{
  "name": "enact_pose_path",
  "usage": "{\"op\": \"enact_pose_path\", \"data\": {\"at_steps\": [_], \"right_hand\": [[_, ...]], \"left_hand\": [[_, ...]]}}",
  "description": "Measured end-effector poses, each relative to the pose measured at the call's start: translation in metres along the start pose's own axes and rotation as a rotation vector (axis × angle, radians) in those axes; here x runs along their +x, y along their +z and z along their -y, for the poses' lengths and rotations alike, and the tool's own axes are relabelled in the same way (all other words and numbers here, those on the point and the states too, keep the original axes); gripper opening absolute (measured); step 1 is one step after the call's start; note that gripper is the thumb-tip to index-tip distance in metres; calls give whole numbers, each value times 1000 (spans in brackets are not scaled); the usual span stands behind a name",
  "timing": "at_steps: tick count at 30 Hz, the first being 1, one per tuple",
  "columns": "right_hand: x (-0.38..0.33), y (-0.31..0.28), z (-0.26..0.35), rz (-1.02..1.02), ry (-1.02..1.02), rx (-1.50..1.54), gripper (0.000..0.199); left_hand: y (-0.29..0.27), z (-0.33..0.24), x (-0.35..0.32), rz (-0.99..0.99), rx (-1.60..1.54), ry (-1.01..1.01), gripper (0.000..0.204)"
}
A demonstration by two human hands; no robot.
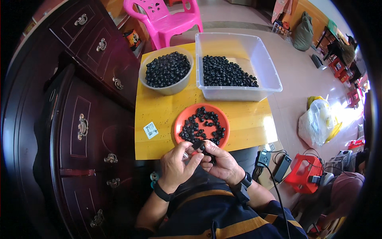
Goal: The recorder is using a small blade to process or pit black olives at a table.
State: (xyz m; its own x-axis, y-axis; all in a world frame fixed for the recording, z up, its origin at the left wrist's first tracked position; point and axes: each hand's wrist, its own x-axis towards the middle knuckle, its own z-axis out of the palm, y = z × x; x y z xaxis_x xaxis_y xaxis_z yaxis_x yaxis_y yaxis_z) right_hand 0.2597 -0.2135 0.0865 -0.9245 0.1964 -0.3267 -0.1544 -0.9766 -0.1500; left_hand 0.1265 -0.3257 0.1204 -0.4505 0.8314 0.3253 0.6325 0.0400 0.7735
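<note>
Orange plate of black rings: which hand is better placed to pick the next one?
Probably the right hand: it lies just below the orange plate, though both hands pinch a small black piece. The left hand sits further left.

A pink plastic chair (165,18) stands behind the table, a dark wooden cabinet (85,99) at its left.

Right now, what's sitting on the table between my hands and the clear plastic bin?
In the head view, an orange plate of small black rings lies between them.
</note>
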Motion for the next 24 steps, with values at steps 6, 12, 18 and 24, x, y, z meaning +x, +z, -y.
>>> {"op": "enact_pose_path", "data": {"at_steps": [6, 12, 18, 24], "right_hand": [[-19, 1, -23, 22, 3, -64, 9], [-37, 3, -34, 37, -13, -72, 6], [-56, 0, -54, 18, -36, -93, 6], [-66, 9, -66, -58, -41, -125, 6]], "left_hand": [[1, -11, -18, -10, 47, 57, 31], [-2, -23, -34, -13, 96, 45, 37], [-10, -36, -54, 13, 46, 28, 38], [-13, -29, -70, 88, 89, 75, 37]]}}
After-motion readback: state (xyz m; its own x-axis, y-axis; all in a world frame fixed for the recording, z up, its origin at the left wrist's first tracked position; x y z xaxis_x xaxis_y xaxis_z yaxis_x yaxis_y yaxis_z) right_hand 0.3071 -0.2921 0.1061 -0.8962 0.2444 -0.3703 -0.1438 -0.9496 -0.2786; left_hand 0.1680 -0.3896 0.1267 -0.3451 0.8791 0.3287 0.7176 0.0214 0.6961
